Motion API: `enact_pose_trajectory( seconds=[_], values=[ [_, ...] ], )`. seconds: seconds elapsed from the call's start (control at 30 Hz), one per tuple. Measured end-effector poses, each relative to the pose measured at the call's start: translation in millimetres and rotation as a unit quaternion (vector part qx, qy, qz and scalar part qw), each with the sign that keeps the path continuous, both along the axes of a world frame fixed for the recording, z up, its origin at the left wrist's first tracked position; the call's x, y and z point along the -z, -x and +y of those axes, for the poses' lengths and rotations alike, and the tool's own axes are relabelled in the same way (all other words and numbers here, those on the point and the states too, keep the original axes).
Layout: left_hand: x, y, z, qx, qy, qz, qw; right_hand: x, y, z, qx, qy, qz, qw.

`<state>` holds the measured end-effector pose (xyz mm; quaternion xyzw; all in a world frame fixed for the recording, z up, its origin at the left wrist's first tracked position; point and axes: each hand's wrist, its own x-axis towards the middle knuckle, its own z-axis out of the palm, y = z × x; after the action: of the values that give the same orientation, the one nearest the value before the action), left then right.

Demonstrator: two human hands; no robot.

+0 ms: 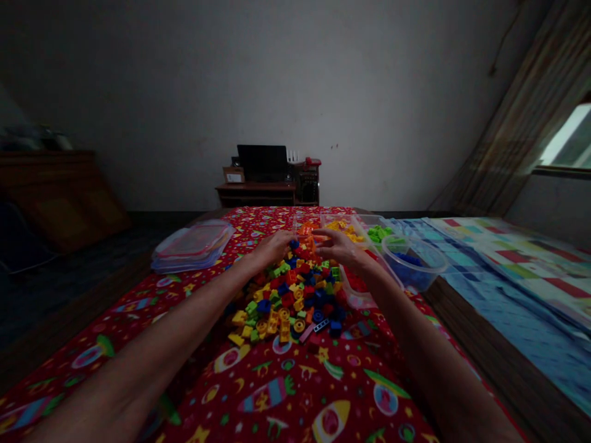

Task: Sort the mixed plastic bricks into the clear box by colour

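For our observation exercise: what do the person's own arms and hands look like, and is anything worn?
The left forearm and right forearm are bare, no sleeves showing. The left hand and right hand are ungloved; no watch, bracelet or ring is visible.

A pile of blocks [286,301] lies in the middle of the desk [277,394], straight ahead. The left hand [274,246] and the right hand [339,246] meet at the pile's far edge, left and right of its top. A stack of lids [194,246] sits well to the left of the pile. Just right of the pile stands a near tub [357,294], and right of that a round bowl [413,261]. Behind them a row of far tubs [364,229] holds more blocks. A mat [508,258] spreads beyond the desk's right edge. A low cabinet [268,192] stands against the far wall.
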<state>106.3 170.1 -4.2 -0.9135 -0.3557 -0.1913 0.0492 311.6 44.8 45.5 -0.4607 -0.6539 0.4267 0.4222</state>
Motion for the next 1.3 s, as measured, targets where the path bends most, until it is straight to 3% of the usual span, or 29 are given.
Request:
enact_pose_trajectory(
  seconds=[0.17,0.4,0.6,0.7,0.8,0.9,0.97,1.07,1.17,1.3],
  values=[
    [-3.9,-2,1,0.029,0.005,0.034,0.999,8.5,-9,17,0.088,-0.014,-0.030,0.996],
    [-18.2,-5,-20,-0.019,0.001,0.040,0.999,13.5,-13,21,0.121,-0.039,-0.071,0.989],
    [-26.6,12,-35,-0.072,0.028,0.007,0.997,-21.5,-11,40,0.177,-0.144,-0.159,0.961],
    [-30.9,25,-47,-0.104,0.064,-0.031,0.992,-45.2,-8,68,0.208,-0.184,-0.261,0.925],
    [-33.3,42,-60,-0.125,0.080,-0.075,0.986,-56.6,2,94,0.233,-0.212,-0.358,0.879],
    [-33.1,62,-67,-0.146,0.096,-0.103,0.979,-49.7,22,105,0.163,-0.242,-0.409,0.865],
    [-31.0,74,-65,-0.165,0.104,-0.106,0.975,-36.7,39,104,0.075,-0.254,-0.437,0.859],
    [-24.2,88,-56,-0.178,0.116,-0.104,0.972,-13.0,67,101,-0.020,-0.265,-0.494,0.828],
    [-14.6,99,-47,-0.184,0.132,-0.111,0.968,5.2,90,104,-0.052,-0.268,-0.528,0.804],
    [-3.9,110,-42,-0.188,0.139,-0.124,0.964,16.0,112,120,-0.073,-0.238,-0.541,0.804]
  ],
)
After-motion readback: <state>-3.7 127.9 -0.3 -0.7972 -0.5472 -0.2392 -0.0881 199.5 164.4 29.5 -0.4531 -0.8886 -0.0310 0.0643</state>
